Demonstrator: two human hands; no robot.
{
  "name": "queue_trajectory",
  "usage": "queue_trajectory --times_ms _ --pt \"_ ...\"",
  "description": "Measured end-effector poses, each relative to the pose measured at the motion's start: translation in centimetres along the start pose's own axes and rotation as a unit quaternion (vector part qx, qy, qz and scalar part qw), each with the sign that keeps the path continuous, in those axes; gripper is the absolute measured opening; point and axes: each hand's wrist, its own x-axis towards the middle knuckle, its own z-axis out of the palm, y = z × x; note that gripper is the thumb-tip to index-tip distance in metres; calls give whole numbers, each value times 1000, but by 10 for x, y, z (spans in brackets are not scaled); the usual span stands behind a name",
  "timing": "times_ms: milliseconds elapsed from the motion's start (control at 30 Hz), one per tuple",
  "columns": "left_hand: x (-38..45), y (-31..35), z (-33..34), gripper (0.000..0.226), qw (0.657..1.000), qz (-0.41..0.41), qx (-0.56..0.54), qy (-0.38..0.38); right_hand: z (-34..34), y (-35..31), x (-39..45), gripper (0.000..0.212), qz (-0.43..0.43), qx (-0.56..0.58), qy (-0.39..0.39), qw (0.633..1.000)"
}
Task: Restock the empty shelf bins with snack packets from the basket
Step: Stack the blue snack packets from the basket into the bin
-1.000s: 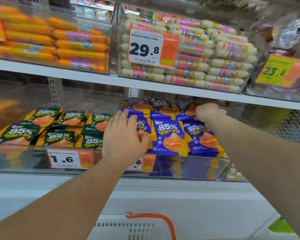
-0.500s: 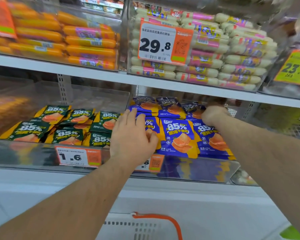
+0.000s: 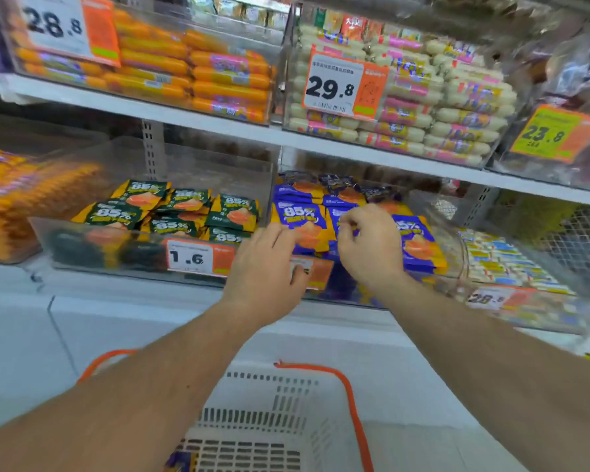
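Observation:
Blue snack packets point(image 3: 300, 219) fill the clear bin point(image 3: 453, 253) on the middle shelf, right of centre. My left hand point(image 3: 266, 267) reaches over the bin's front wall, its straight fingers lying on the front left blue packet. My right hand point(image 3: 368, 247) hovers over the middle of the same bin with curled fingers that seem to pinch the top edge of a blue packet. The white basket point(image 3: 269, 420) with orange handles sits below my arms; a bit of a purple packet point(image 3: 181, 459) shows at its near edge.
Green packets point(image 3: 184, 212) lie in the bin to the left, behind a 1.6 price tag point(image 3: 198, 257). Orange sausages point(image 3: 191, 73) and white sausages point(image 3: 440, 107) fill the top shelf bins. A bin of small packs point(image 3: 501, 260) stands to the right.
My right hand has drawn back from the rear of the blue bin to its middle. The left hand stays at the front left packet. The view has tilted down, showing more of the basket.

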Motion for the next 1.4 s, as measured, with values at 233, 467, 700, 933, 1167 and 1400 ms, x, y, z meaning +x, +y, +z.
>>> queue_trajectory --times_ms 233,467,700,933,1167,1400 --pt "-115 -58 -10 22 945 -185 -73 -258 79 -84 -131 13 87 168 -99 977" --pt "-216 -135 -10 20 864 -364 -60 -342 167 -111 -275 27 266 156 -503 808" --pt "-250 -179 2 13 818 -483 -55 -308 240 -134 -353 16 566 159 -562 582" --pt "-262 -194 11 14 798 -517 -63 -303 279 -155 -384 12 668 192 -469 545" --pt "-258 -185 9 21 793 -490 -43 -359 268 -146 -351 17 590 192 -484 617" --pt "-227 -154 5 53 794 -470 -40 -384 183 -112 -265 21 337 192 -564 729"
